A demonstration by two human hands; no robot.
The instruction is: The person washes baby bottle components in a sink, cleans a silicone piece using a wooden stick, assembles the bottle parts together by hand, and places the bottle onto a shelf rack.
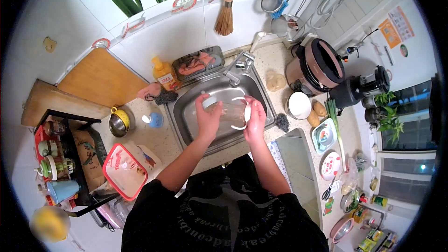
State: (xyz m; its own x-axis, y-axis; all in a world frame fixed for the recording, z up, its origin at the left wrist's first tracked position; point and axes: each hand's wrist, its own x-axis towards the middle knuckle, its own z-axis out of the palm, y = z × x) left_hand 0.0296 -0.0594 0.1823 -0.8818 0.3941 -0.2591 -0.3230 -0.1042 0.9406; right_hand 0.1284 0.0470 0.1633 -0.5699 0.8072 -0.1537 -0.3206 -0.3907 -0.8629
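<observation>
Above the steel sink, both my hands are at a clear bottle lying sideways, with white curved handles at its right end. My right hand is closed around that white-handled end. My left hand is closed on a small white cap-like piece at the bottle's left end. Whether the left fingers also touch the bottle is hard to see. The faucet stands behind the hands at the sink's back edge.
Left of the sink are a yellow soap bottle, a blue-and-white bottle and a red-rimmed container. On the right stand a white bowl, a pressure cooker, potatoes and a dark scrubber.
</observation>
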